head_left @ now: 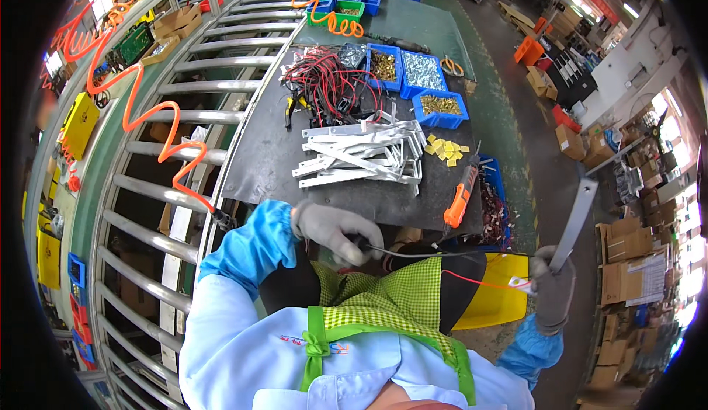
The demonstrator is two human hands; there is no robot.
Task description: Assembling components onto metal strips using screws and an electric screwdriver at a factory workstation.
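My left hand [333, 230], in a grey glove, is closed on one end of a dark cable [413, 254] in front of the bench edge. A small black part shows at its fingertips. Away to the right, my gloved right hand [554, 293] grips a flat silver metal bar [575, 222] that tilts upward, with a hole near its top end. A thin red wire [476, 282] runs to the bar's lower end by that hand. On the bench, similar silver bars [361, 152] lie in a loose pile, and an orange electric screwdriver [461, 197] rests to their right.
Red-and-black wires [324, 78] are heaped behind the bars. Blue bins [441, 119] hold screws and small metal parts, beside yellow square pieces [446, 150]. A roller conveyor [166, 196] runs along the left under an orange coiled hose [173, 148]. Below right sits a yellow bin [490, 310].
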